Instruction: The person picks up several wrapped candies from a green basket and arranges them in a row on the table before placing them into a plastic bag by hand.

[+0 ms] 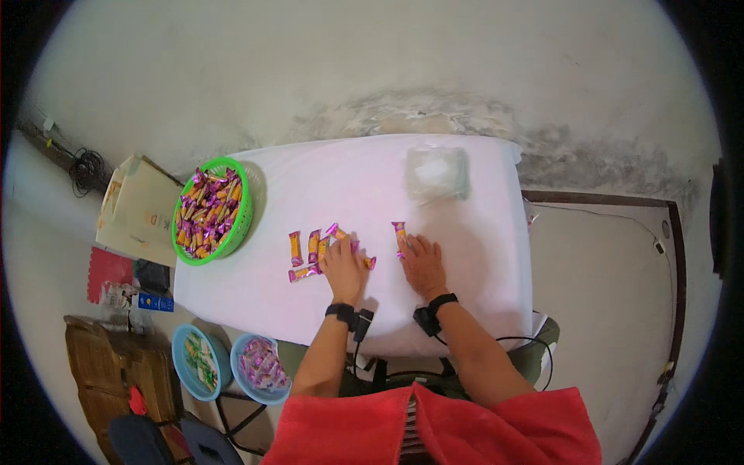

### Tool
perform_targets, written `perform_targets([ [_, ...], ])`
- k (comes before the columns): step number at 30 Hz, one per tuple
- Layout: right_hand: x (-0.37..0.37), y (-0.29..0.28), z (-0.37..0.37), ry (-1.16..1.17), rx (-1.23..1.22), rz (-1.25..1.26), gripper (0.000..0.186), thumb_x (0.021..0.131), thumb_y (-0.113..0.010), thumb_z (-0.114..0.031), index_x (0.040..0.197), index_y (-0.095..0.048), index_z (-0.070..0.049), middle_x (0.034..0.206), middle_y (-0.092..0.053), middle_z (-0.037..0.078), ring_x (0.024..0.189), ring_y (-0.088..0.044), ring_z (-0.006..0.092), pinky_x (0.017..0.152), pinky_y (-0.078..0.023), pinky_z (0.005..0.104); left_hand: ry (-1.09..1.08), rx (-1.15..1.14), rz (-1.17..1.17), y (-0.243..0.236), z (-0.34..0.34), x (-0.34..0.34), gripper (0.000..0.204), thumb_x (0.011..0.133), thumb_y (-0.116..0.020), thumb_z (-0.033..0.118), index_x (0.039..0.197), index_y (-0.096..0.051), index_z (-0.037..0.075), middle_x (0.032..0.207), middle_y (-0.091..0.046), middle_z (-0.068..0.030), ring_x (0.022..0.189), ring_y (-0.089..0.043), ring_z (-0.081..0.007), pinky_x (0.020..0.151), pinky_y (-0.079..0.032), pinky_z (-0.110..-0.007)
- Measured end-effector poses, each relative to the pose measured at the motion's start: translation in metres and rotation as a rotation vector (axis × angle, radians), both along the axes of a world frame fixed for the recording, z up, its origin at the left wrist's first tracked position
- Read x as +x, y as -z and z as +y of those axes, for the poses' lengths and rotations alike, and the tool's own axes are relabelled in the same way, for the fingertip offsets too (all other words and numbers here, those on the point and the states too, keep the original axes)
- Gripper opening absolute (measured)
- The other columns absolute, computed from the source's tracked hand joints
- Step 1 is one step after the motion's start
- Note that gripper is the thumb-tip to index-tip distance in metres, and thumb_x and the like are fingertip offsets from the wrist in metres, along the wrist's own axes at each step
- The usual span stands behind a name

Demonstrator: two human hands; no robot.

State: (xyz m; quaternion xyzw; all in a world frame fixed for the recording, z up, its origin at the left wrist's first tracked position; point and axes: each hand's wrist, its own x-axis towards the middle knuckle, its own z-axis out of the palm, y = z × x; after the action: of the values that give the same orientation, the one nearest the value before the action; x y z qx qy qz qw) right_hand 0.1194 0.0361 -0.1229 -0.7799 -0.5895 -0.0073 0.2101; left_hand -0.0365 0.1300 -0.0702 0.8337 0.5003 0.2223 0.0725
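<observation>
We rest our left hand (343, 267) flat and open on loose wrapped candies (314, 252), our open right hand (422, 263) fingertips pinning one candy (400, 232) to the white-covered counter (465, 256).

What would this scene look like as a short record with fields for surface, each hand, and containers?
Surface: table covered in white cloth
Left hand: flat on a small cluster of wrapped candies
Right hand: fingertips on a single wrapped candy
Green basket: on the table's left end, full of wrapped candies
Clear bag: at the far side of the table
Blue baskets: two, below the table to the left
</observation>
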Motion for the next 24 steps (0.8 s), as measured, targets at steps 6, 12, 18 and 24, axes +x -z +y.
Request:
perform_targets([
  [6, 0.002, 0.006, 0.000, 0.009, 0.105, -0.028, 0.043, 0.087, -0.059, -0.026, 0.128, -0.051, -0.016, 0.126, -0.052, 0.004, 0.120, -0.045, 0.0239, 0.095, -0.036, 0.0497, 0.020, -0.028, 0.202, 0.022, 0.037, 0.012, 0.039, 0.076, -0.066, 0.014, 0.114, -0.057, 0.006, 0.125, -0.050, -0.0149, 0.112, -0.050, -0.0331, 0.094, -0.037, -0.045],
  [12, -0.007, -0.008, 0.004, -0.002, 0.141, 0.011, 0.043, 0.086, -0.060, -0.025, 0.127, -0.051, -0.014, 0.125, -0.053, 0.003, 0.119, -0.046, 0.0228, 0.095, -0.036, 0.0485, 0.167, -0.035, 0.053, 0.033, 0.067, -0.006, 0.038, 0.078, -0.060, 0.004, 0.115, -0.056, 0.004, 0.116, -0.055, -0.0189, 0.100, -0.058, -0.0365, 0.085, -0.049, -0.040],
  [18, 0.006, -0.002, -0.008, 0.051, 0.111, 0.037, 0.044, 0.084, -0.061, -0.023, 0.126, -0.050, -0.012, 0.126, -0.052, 0.003, 0.120, -0.045, 0.0226, 0.096, -0.036, 0.0471, 0.228, -0.549, -0.329, -0.005, 0.056, 0.014, 0.022, 0.089, -0.052, 0.007, 0.109, -0.059, 0.003, 0.088, -0.065, -0.0130, 0.084, -0.063, -0.0260, 0.074, -0.050, -0.035],
  [24, -0.006, -0.014, 0.003, -0.013, 0.118, 0.055, 0.045, 0.084, -0.061, -0.023, 0.126, -0.050, -0.012, 0.125, -0.051, 0.004, 0.120, -0.044, 0.0227, 0.097, -0.035, 0.0471, 0.344, -0.949, -0.188, 0.013, 0.101, -0.004, 0.025, 0.089, -0.055, 0.012, 0.112, -0.059, 0.005, 0.095, -0.062, -0.0066, 0.084, -0.061, -0.0207, 0.077, -0.050, -0.032],
])
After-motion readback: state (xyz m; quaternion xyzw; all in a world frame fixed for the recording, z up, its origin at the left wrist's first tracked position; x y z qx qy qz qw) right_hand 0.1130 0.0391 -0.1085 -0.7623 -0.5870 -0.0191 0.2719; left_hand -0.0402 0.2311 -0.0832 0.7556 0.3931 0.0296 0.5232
